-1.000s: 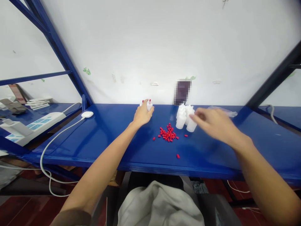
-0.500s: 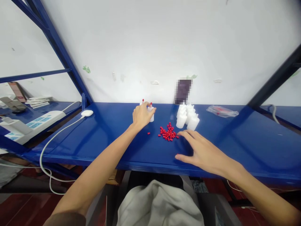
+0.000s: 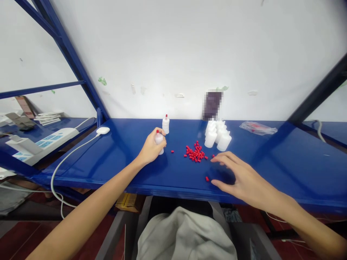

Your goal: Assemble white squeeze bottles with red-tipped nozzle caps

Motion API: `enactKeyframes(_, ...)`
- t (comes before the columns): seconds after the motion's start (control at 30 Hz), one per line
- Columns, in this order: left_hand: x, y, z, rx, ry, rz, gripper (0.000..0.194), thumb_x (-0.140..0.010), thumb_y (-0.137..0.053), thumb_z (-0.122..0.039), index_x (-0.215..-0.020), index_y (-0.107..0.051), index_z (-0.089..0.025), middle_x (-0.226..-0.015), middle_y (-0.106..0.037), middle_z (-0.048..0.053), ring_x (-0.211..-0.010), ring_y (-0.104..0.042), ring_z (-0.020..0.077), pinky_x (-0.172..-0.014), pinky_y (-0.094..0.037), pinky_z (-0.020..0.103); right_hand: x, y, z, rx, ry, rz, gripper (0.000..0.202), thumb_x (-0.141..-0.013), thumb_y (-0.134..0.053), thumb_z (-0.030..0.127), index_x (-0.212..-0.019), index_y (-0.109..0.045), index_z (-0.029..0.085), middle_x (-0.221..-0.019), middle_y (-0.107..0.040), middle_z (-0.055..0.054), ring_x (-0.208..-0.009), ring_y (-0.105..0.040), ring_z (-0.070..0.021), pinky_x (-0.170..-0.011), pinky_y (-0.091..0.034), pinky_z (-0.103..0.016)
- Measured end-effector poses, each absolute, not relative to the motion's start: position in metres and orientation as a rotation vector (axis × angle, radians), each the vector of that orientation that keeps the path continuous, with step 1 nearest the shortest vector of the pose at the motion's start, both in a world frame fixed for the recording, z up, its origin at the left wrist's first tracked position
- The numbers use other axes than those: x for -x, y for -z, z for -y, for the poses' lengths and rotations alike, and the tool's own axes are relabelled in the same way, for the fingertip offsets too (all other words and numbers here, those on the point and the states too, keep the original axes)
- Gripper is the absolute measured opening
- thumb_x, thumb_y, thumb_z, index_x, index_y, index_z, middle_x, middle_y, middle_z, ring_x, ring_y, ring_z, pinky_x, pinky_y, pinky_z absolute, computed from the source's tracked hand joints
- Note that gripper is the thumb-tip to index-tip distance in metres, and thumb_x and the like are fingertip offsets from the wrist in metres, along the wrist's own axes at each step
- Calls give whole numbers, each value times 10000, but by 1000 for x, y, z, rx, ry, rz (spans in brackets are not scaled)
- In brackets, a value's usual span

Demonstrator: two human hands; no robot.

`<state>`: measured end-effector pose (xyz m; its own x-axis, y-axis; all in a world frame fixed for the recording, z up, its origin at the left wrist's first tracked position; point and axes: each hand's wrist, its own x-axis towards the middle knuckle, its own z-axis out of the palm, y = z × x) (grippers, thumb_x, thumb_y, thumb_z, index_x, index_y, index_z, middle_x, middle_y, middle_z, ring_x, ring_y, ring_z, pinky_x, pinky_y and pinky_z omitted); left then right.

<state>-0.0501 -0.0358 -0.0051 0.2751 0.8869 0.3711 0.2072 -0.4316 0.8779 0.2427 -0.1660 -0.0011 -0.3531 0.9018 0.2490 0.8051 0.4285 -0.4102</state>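
My left hand (image 3: 152, 145) is closed around a small white squeeze bottle (image 3: 159, 139) with a red tip cap, held upright at the left of the table. Just behind it another white bottle with a red cap (image 3: 166, 125) stands by itself. My right hand (image 3: 235, 173) is open, thumb and fingers apart, right of the pile of small red caps (image 3: 195, 153). One loose red cap (image 3: 207, 178) lies near the right thumb, and another is close to the fingertips. Behind that hand stands a group of white bottles (image 3: 217, 135) without red caps.
A clear plastic bag (image 3: 258, 128) with something red in it lies at the back right of the blue table (image 3: 121, 151). A dark, blurred rectangle (image 3: 212, 105) leans on the wall. At left are a white cable with its plug (image 3: 103, 130) and a power strip (image 3: 54, 141).
My left hand has moved left and nearer with the capped bottle, away from the other capped bottle. My right hand has shifted slightly right, and a loose red cap now shows by its thumb.
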Motion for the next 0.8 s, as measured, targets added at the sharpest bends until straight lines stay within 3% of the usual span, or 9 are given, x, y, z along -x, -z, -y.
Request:
enactKeyframes(0.13,47,8,40,-1749,-1030,-904,270,-778,-624,-243,-980,-455,-186,-770,-614,-18,-714,-635,134,-686,-499,260,-255,-1,167,1464,-290,2299,427,-879,-631,460,-1263,-556,287,-1272,-591,-84,-1053,-641,-256,-902,-546,-409)
enactKeyframes(0.27,47,7,43,-1825,-992,-934,238,-775,-641,-251,-865,-427,-198,-780,-625,-11,-707,-619,130,-656,-481,247,-264,0,162,1497,-234,2301,398,-910,-578,461,-1260,-586,271,-1243,-616,-98,-968,-657,-252,-831,-561,-406)
enactKeyframes(0.5,50,-3,46,-2235,-804,-1138,250,-790,-692,-381,-837,-531,-196,-836,-687,13,-722,-619,169,-687,-456,284,-262,10,128,1567,-132,2286,339,-983,-422,314,-1180,-657,169,-1025,-671,-121,-866,-672,-244,-817,-532,-397)
enactKeyframes(0.67,44,-8,45,-2350,-694,-1150,223,-775,-709,-317,-861,-533,-210,-867,-710,-6,-757,-652,185,-695,-431,282,-255,3,110,1550,-188,2338,272,-968,-453,294,-932,-693,172,-904,-682,-89,-791,-658,-213,-736,-497,-327)
enactKeyframes(0.8,40,-9,43,-2368,-632,-1182,184,-786,-673,-267,-791,-496,-217,-778,-687,-19,-703,-647,188,-668,-432,283,-237,-9,103,1548,-176,2352,257,-966,-468,311,-959,-694,189,-898,-714,-73,-760,-654,-204,-659,-448,-296)
